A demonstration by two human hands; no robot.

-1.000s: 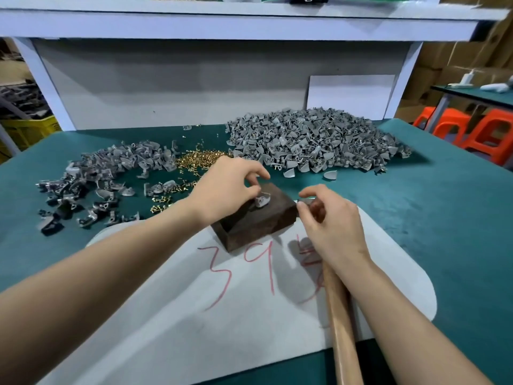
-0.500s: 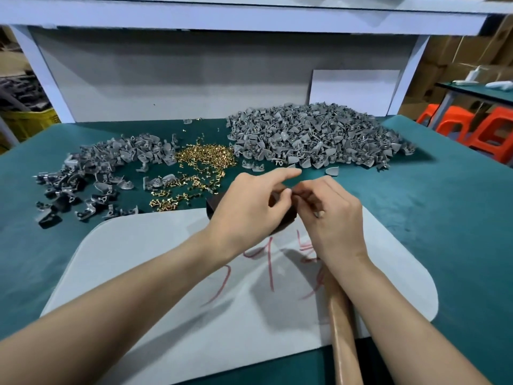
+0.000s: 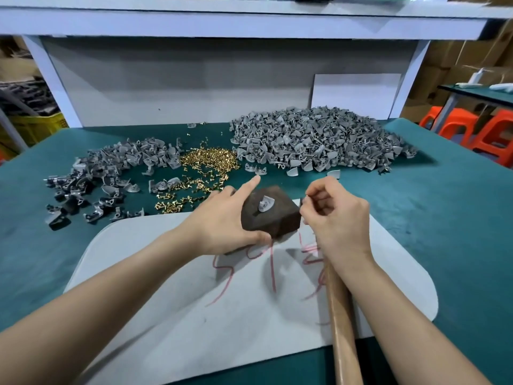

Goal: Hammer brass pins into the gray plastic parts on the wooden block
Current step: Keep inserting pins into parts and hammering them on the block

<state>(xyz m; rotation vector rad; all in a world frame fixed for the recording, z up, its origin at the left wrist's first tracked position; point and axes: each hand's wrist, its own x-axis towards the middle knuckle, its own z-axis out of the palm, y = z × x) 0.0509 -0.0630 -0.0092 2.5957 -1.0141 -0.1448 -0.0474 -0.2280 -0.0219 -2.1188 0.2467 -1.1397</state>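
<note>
A dark wooden block stands on the grey mat with one gray plastic part on its top. My left hand grips the block's left side, thumb on the near edge, index finger stretched out over the far edge. My right hand is just right of the block, its curled fingers round the wooden hammer handle while thumb and forefinger pinch a small brass pin. The hammer's head is hidden behind that hand.
A big heap of gray parts lies at the back right, a smaller heap at the back left, loose brass pins between them. A white shelf frame rises behind the green table. Orange stools stand far right.
My left hand drew back from my right hand's fingertips and took hold of the block's left side, uncovering the block and the gray part. My right hand stayed beside the block.
</note>
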